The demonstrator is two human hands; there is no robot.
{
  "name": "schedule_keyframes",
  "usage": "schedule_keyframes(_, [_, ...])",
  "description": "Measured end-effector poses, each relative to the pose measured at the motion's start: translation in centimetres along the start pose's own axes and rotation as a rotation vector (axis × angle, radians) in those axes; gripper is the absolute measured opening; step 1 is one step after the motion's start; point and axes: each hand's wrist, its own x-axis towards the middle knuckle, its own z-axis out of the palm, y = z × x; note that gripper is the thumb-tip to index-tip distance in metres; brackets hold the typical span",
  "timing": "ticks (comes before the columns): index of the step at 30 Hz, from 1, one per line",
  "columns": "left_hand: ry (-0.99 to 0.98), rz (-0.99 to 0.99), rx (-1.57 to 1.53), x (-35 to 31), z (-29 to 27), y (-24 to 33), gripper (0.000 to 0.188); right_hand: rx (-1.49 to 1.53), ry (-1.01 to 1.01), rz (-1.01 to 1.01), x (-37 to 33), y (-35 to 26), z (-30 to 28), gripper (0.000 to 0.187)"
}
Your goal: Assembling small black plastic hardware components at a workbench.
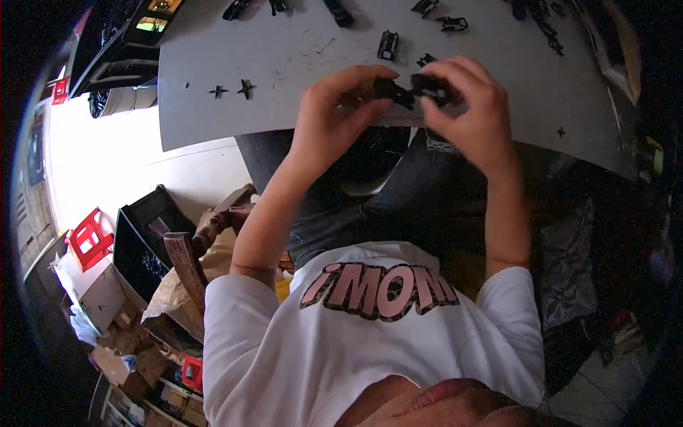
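Observation:
Above the near edge of the grey table, my left hand (329,117) pinches a small black plastic part (391,92) between thumb and fingers. Close against it, my right hand (475,107) grips another black plastic part (432,88), blurred by motion. The two parts meet or nearly meet between my hands; whether they are joined I cannot tell. Just beyond my fingers lie a black rectangular plastic frame (388,45) and a smaller black piece (426,60).
On the grey table (235,53) two black cross-shaped pieces (245,88) lie at left, and another black frame (453,24) lies farther back. Clusters of black parts (544,25) sit at the far right. A black crate (153,228) and a wooden chair (186,274) stand at lower left.

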Motion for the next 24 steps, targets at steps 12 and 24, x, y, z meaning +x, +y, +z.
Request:
schedule_keyframes(12, [0.074, 0.058, 0.141, 0.0, 0.9, 1.4, 0.031, -0.072, 0.096, -0.126, -1.0, -3.3, 1.0, 0.035])
schedule_keyframes(24, [-0.007, 0.073, -0.269, 0.3, 1.3, 2.2, 0.026, 0.598, -0.144, 0.182, -1.5, 0.1, 0.9, 0.015])
